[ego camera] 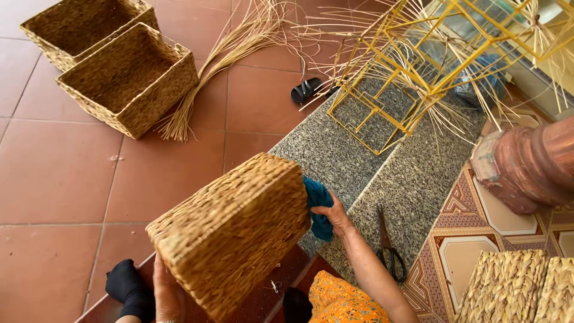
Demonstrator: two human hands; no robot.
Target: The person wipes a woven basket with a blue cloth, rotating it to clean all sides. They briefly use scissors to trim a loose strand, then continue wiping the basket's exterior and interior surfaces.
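Woven basket [230,233]: rectangular, of plaited straw-coloured fibre, tipped on its side with the flat bottom turned toward the camera; probably light for its bulk, walls stiff enough to keep shape yet likely to give a little under a squeeze.
Surface: coarse and ribbed, so likely no slipping in bare palms; loose fibre ends may snag.
Fragility: judged low; crushing a corner or fraying the weave seems the main risk.
Best hold: along the rim or at two opposite walls, palms flat, rather than by single strands.
Left hand [166,293]: pressed against the basket's lower near wall, fingers mostly hidden behind it, apparently steadying it from below.
Right hand [335,216]: at the basket's far upper edge, closed around a teal cloth [318,206] that lies against the weave.
Position: held between both hands, raised above the red-tiled floor [60,185] and close in front of the body.
Nearby: two finished open baskets [128,81] well apart at upper left, a bundle of loose reeds [206,90] beside them, scissors [387,245] on the grey stone step [335,149] just right of the right forearm, yellow wire frames [418,66] beyond.
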